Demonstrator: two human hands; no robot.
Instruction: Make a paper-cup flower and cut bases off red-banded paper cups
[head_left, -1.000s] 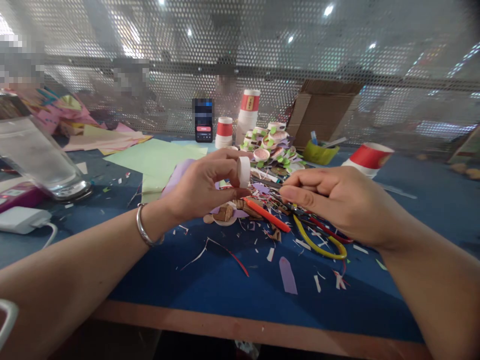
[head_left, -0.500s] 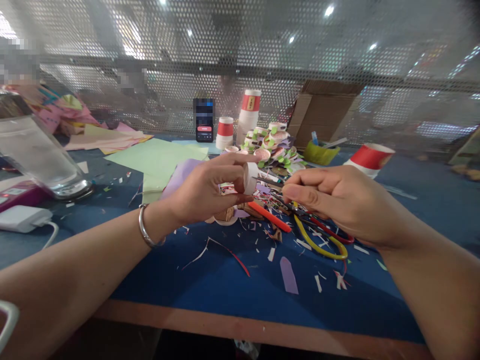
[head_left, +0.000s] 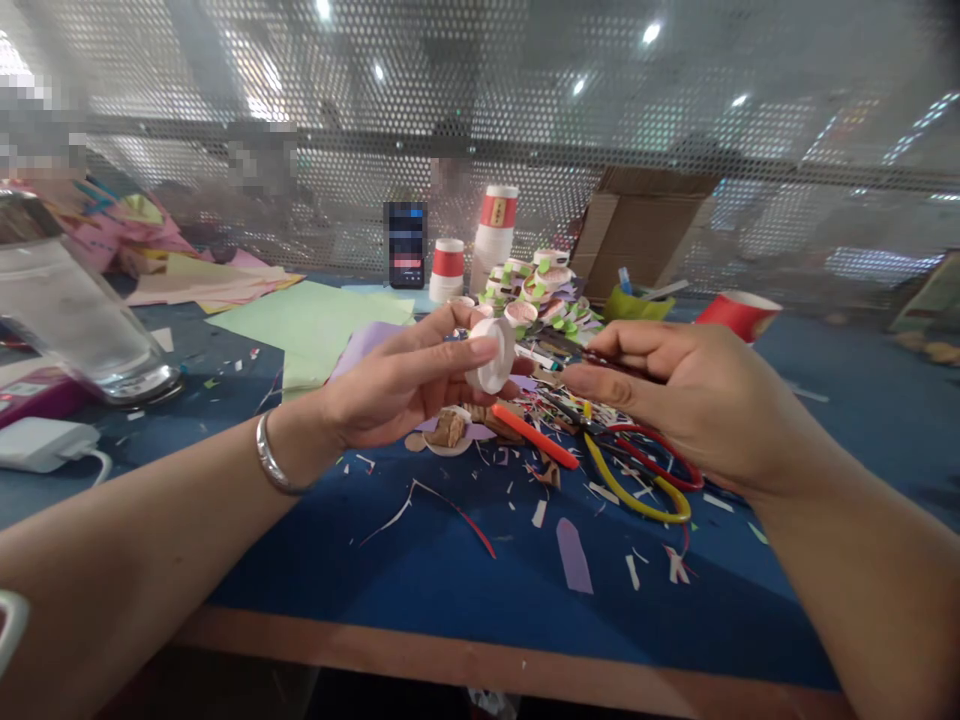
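Head view: the left hand (head_left: 397,385), with a silver bracelet (head_left: 270,458) at its wrist, grasps a small white cap (head_left: 491,358) between thumb and fingertips. It holds the cap up above the blue table (head_left: 420,570), tilted, just left of the other hand. The right hand (head_left: 675,400) has its fingers curled in and pinches a thin dark stick (head_left: 600,358), whose tip points toward the cap; whether the tip touches the cap cannot be told.

Under both hands lies a litter of paper scraps. An orange pen (head_left: 536,437) lies there, with scissors (head_left: 637,485) with yellow and red handles just beside it. A purple paper slip (head_left: 574,555) lies nearer the table's edge.

Behind the hands is a heap of small decorated cups (head_left: 551,285), and behind that a stack of red and white cups (head_left: 496,225) and a phone (head_left: 406,245) standing upright. A red cup (head_left: 739,312) lies on its side to the right. To the left are a green sheet (head_left: 315,315), a glass (head_left: 75,320) and a white charger (head_left: 45,442).
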